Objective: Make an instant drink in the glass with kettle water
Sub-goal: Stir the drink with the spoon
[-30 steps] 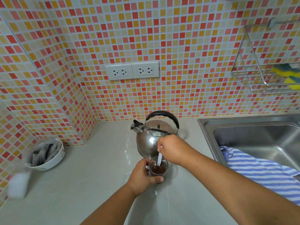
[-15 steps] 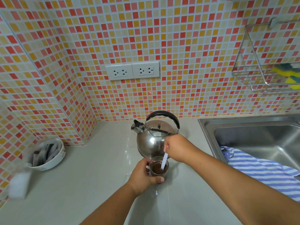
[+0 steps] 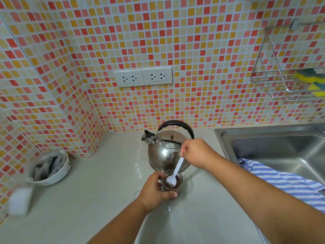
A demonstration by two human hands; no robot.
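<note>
Step in hand: stirring, at or near its end. The glass point(image 3: 172, 182) stands on the counter point(image 3: 98, 199) directly in front of the kettle point(image 3: 166, 152) and holds dark brown liquid, so water and powder appear to be in already.

Left hand point(image 3: 154, 191): closed around the glass, thumb wrapped across the near wall, fingers behind. The glass is upright and steadied.

Right hand point(image 3: 197, 153): pinched shut on the top of the white spoon point(image 3: 174, 175) handle. The handle slopes down and toward the left hand from this pinch; the bowl of the spoon sits at the glass mouth, its white face visible above the liquid. Whether the tip touches the liquid cannot be told.

Next move, as a judgement: either lower the bowl below the pinch for further stirring, or lift it clear of the rim without dripping and set it on the counter beside the left-hand grip. Keep the glass held firm; a knock from the spoon could tip it
</note>
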